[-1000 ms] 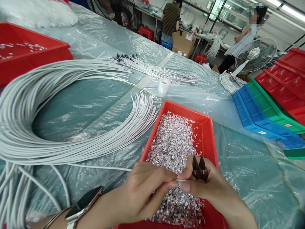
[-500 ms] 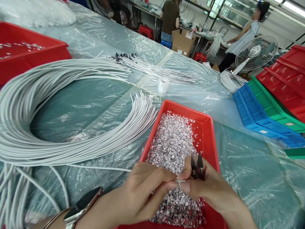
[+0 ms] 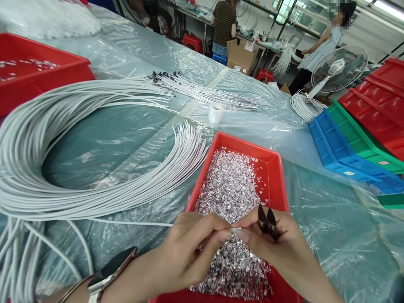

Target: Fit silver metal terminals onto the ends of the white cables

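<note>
My left hand [image 3: 192,248] is closed in a pinch on the end of a white cable [image 3: 234,230]. Thumb and forefinger of my right hand [image 3: 277,244] pinch the tip of that same cable, and the two sets of fingertips nearly meet. Small dark nippers [image 3: 268,223] are also held in my right hand, their blades pointing up and apart, their handles hidden by the palm. Both hands hover over a red tray [image 3: 249,145] holding a heap of shiny silver foil scraps [image 3: 230,185].
A large coil of white cables [image 3: 104,198] lies to the left. Behind it are another red tray [image 3: 47,84] and a cable bundle with black ends [image 3: 214,94]. A clear tape roll [image 3: 216,113] stands mid-table; stacked blue bins [image 3: 341,155] are at right. Two people are in the background.
My fingertips and the pinched cable end have risen slightly. The nippers have tilted and shifted a little to the right in my right hand.
</note>
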`<move>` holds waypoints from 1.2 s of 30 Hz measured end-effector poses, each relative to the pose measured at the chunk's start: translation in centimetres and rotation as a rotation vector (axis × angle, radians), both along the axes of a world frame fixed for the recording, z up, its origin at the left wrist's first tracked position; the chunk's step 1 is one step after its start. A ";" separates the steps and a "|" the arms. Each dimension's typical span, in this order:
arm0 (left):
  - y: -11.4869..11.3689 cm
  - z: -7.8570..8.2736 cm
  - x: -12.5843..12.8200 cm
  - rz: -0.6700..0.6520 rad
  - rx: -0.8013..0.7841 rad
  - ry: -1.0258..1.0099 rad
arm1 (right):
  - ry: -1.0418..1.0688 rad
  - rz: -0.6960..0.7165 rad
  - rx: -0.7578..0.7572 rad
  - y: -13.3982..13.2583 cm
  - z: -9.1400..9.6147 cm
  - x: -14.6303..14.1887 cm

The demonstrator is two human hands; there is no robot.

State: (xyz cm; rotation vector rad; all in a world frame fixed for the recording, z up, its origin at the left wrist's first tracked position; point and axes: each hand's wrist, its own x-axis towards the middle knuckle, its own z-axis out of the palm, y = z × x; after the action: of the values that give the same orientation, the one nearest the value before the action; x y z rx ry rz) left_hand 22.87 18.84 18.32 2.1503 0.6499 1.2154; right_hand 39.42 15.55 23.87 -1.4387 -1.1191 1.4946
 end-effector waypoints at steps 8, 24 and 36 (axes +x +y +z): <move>0.0 -0.2 0.1 -0.015 -0.022 0.020 | -0.079 -0.050 0.021 0.0 0.0 -0.2; 0.0 -0.3 0.0 -0.079 -0.105 -0.001 | -0.107 -0.052 0.029 -0.1 -0.2 -0.3; 0.1 -0.2 -0.1 -0.163 -0.197 0.006 | -0.085 -0.020 -0.024 0.0 -0.3 -0.1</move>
State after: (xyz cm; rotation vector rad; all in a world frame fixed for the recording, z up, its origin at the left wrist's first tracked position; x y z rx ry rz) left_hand 22.74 18.95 18.11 2.0011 0.5603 1.0149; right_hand 39.31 15.52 23.54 -1.5385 -1.1378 1.4492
